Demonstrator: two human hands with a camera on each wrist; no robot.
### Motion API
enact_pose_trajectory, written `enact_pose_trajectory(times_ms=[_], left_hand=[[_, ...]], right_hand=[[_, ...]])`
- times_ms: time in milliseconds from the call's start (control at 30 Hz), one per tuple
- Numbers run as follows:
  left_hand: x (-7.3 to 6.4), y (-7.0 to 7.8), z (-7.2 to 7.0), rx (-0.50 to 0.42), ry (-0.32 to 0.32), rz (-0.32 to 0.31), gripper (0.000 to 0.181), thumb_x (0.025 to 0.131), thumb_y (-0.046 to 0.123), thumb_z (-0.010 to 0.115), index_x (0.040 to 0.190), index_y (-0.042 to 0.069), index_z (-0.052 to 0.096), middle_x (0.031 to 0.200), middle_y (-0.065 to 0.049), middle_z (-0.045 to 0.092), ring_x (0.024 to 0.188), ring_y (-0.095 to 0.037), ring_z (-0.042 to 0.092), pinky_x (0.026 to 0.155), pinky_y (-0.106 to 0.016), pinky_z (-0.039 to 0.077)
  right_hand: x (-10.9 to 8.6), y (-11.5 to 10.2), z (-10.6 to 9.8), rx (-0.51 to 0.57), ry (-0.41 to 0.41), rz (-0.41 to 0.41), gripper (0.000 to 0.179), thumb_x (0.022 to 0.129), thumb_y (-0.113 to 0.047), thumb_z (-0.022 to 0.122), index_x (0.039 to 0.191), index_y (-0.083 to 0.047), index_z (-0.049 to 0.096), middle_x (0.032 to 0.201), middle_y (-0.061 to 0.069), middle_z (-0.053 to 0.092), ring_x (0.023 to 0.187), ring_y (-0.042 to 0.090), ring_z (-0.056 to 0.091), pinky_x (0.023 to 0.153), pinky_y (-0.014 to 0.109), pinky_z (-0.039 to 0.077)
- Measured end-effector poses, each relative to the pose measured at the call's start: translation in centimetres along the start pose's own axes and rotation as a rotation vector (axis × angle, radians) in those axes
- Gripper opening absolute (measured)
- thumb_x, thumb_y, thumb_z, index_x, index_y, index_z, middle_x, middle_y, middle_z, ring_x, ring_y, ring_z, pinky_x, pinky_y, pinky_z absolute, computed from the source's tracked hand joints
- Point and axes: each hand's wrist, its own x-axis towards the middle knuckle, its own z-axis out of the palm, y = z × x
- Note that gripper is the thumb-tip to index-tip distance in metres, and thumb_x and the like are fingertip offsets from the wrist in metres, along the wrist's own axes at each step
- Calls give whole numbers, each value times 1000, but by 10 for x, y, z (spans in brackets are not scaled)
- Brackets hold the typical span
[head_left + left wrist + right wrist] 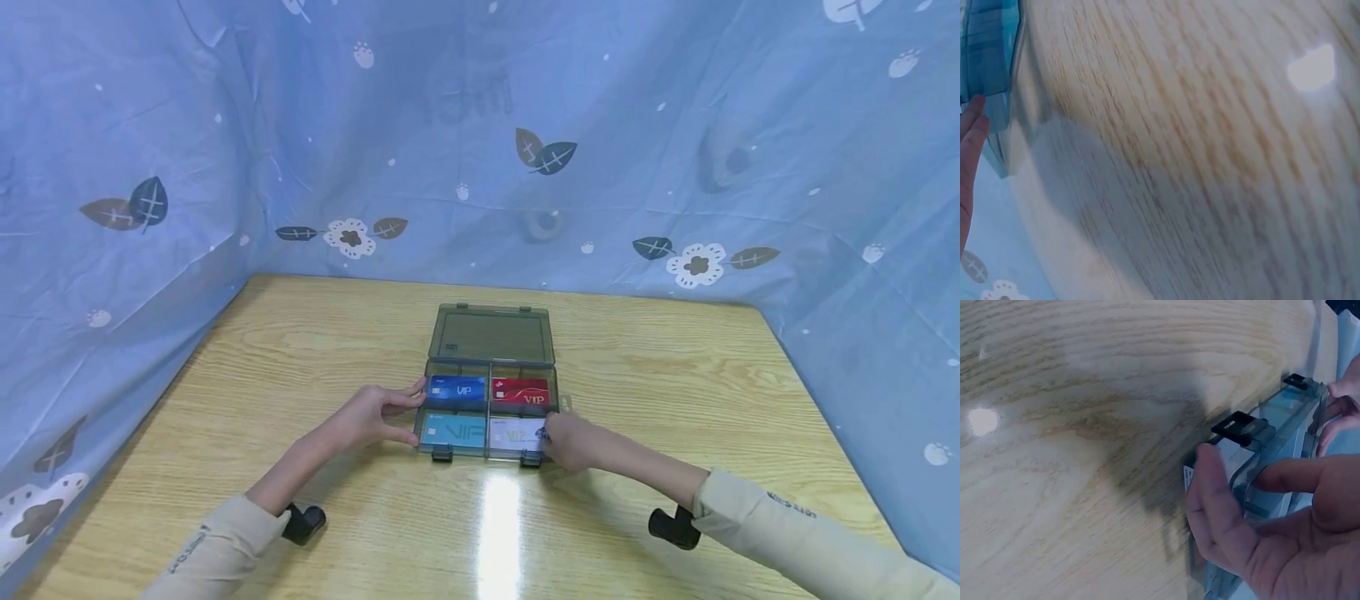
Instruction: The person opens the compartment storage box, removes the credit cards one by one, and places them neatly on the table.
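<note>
A clear grey-tinted plastic box (488, 417), divided into compartments, lies on the table with its lid (493, 335) folded back. Inside are a blue VIP card (457, 389), a red VIP card (520, 390), a teal VIP card (453, 431) and a white VIP card (516, 434). My left hand (367, 419) touches the box's left side, thumb and fingers spread along it. At the front right corner, my right hand (572, 441) grips the box wall; in the right wrist view its thumb (1291, 475) reaches inside while the fingers stay outside. The hand covers part of the white card.
Two dark latches, the left latch (442, 454) and the right latch (531, 459), hang at the box's front. A wooden table (337, 333) bears the box. Blue patterned cloth (465, 150) encloses the back and sides. A bright reflection lies in front of the box.
</note>
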Motion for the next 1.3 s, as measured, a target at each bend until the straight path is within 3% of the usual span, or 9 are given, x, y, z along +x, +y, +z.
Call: enact_pose_trajectory(times_ms=[233,467,700,767,833,900,967,1067,1300], left_hand=[[1,2,1,-24,2,-5,62,72,10,81,125,-11,56,145,-24,34,120,-33,53,93,-36,51],[0,2,-1,-27,1,-4,62,73,10,81,125,-11,55,145,-24,34,121,-34,51,93,-37,51],[1,1,0,-8,1,9,61,72,10,81,124,-10,57,144,-25,35,120,-34,52,93,-37,50],[1,1,0,-17,0,9,61,72,9,81,124,-10,56,144,-25,35,121,-34,51,93,-37,51],[1,1,0,-21,0,10,61,72,9,81,124,-11,56,144,-25,35,121,-34,51,93,-37,51],[1,1,0,-26,2,12,61,72,8,81,124,-11,56,144,-25,35,121,-34,51,93,-37,50],[1,1,0,-29,2,14,61,72,8,81,124,-11,56,144,-25,35,121,-34,51,93,-37,50],[1,0,0,-26,4,15,61,72,9,81,124,-11,56,144,-25,35,121,-34,51,94,-36,49],[1,-3,0,-21,5,12,61,72,10,81,125,-10,56,144,-25,35,121,-34,51,94,-38,50]], right_hand=[[0,3,-5,105,-98,9,24,95,-4,51,111,14,46,66,10,50,43,18,57,43,29,54],[-7,8,-4,386,-168,13,10,100,-4,41,107,2,38,74,5,37,56,13,32,44,22,41],[-12,2,-5,396,-212,31,28,101,-4,34,123,13,36,70,4,37,50,9,25,43,18,28],[-13,2,-3,435,-224,69,39,101,-6,33,135,12,28,83,10,44,55,13,27,48,22,28],[-14,1,-1,490,-226,111,48,101,-7,32,144,11,18,109,25,50,69,23,46,58,29,42],[-13,1,2,538,-202,139,54,101,-7,32,148,10,11,139,34,34,109,42,47,88,47,47],[-13,0,5,595,-166,163,55,100,-6,33,148,10,12,149,36,17,135,50,20,108,64,24],[-13,-1,9,666,-95,199,55,99,-6,36,147,11,17,149,39,7,139,52,-2,110,70,5],[-18,-7,14,659,108,207,60,92,-10,51,142,14,30,146,39,13,135,53,9,109,69,11]])
